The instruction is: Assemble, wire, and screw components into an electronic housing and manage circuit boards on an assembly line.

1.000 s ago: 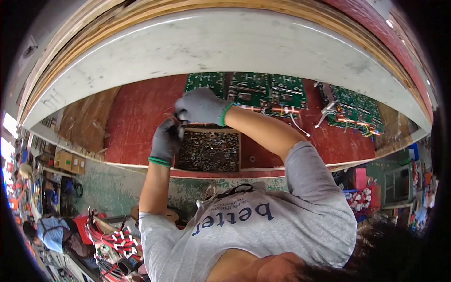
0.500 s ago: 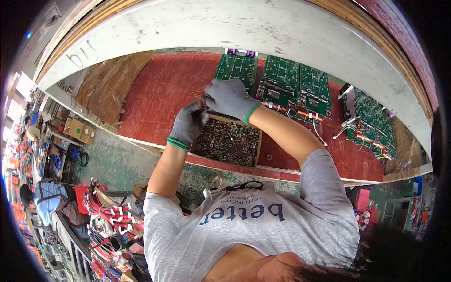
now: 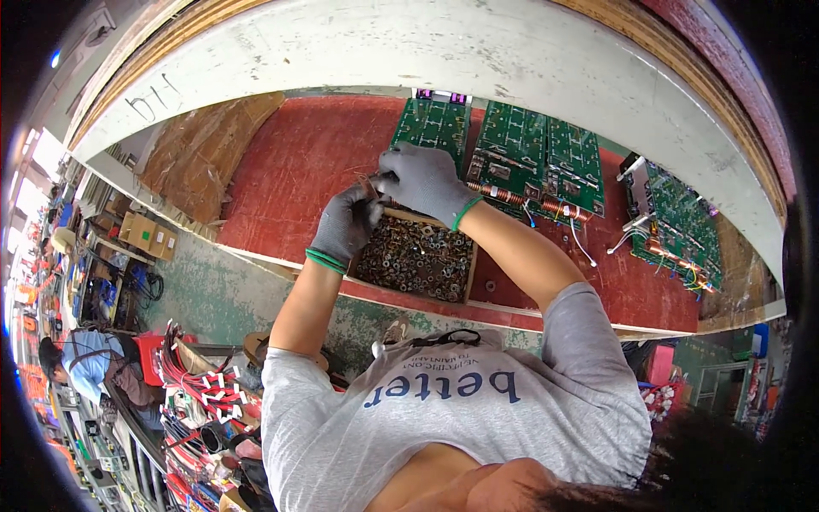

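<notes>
Both hands wear grey gloves with green cuffs and meet above the far left corner of a shallow wooden box [image 3: 470,269]. Loose nuts, washers and screws [image 3: 414,260] fill the box. My left hand [image 3: 345,224] pinches a small copper-coloured piece [image 3: 368,185], too small to name surely. From the right, my right hand [image 3: 424,183] reaches across with its fingers closed at the same piece; its fingertips are partly hidden. Behind the right hand lies a green circuit board [image 3: 431,124].
More green circuit boards [image 3: 509,141] with copper coils lie to the right on the red tabletop [image 3: 294,162]. One board [image 3: 682,218] stands at the far right. A white-faced shelf beam [image 3: 384,47] arches over the back. Behind me on the left are red cables [image 3: 200,384] and a bent-over person [image 3: 90,363].
Hardly anything differs. Both hands stay together at the small copper-coloured piece, with only slight finger movement, and the whole view has shifted a little.
</notes>
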A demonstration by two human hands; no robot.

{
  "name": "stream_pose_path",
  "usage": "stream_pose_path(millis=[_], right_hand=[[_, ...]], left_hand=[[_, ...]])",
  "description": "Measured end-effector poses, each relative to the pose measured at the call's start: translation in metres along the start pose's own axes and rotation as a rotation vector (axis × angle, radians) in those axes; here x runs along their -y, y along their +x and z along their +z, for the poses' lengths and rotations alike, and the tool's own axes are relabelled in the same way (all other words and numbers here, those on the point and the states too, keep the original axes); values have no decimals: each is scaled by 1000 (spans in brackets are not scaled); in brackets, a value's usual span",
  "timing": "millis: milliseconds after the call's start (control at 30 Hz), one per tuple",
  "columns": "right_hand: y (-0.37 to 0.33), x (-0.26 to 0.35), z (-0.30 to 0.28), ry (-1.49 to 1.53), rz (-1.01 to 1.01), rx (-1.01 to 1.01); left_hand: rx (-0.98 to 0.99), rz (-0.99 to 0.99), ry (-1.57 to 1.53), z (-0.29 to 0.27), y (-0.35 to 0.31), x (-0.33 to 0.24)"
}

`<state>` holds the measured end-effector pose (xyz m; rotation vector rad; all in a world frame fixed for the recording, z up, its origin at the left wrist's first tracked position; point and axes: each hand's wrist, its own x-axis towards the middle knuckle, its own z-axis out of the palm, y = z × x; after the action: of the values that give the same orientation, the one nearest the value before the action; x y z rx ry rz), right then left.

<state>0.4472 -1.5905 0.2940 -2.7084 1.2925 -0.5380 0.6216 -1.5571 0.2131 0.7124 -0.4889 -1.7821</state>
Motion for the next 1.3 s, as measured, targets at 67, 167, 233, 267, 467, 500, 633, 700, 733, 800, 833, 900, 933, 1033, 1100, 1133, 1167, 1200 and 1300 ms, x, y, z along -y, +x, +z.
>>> stream_pose_path(millis=[67,167,233,267,467,500,633,700,733,800,833,900,933,1033,1100,1133,1167,1200,1300], right_hand=[[-3,-4,5,56,-71,-135],[-7,-5,1,28,-65,-64],[-11,-8,8,78,-74,-142],[-13,-7,9,129,-78,-218],[-16,-14,4,204,-61,-139],[-17,-16,6,204,-59,-137],[-16,-19,4,188,-102,-169],[-18,-18,4,201,-70,-157],[-19,-16,5,212,-83,-140],[-19,-17,7,220,-90,-125],[-19,-17,8,180,-89,-208],[-19,-18,9,139,-85,-290],[-21,-19,9,111,-97,-218],[-21,-19,6,83,-123,-203],[-26,-16,9,96,-121,-198],[-30,-17,7,96,-115,-198],[-33,-19,-1,159,-159,-121],[-37,-20,-9,225,-205,-43],[-75,-12,-39,378,-187,-34]], left_hand=[[-40,20,23,-1,4,2],[-79,30,30,-1,4,3],[-77,24,18,2,4,2],[-56,14,0,8,0,1],[2,3,-26,2,0,0],[-21,1,-42,5,-2,0],[-68,8,-17,3,-1,-1],[-78,-2,-39,-1,2,0],[-80,-4,-41,-3,2,0],[-87,-2,-40,-2,3,0],[-84,-5,-40,0,3,1],[-141,-1,-37,5,0,-1],[-139,-5,-35,3,0,1],[-70,0,-28,-6,5,3],[-54,7,-20,-7,4,4],[-52,1,-19,-8,3,6],[-72,28,-46,-5,0,8],[-96,56,-74,-5,-3,11],[-101,665,608,-18,-21,46]])
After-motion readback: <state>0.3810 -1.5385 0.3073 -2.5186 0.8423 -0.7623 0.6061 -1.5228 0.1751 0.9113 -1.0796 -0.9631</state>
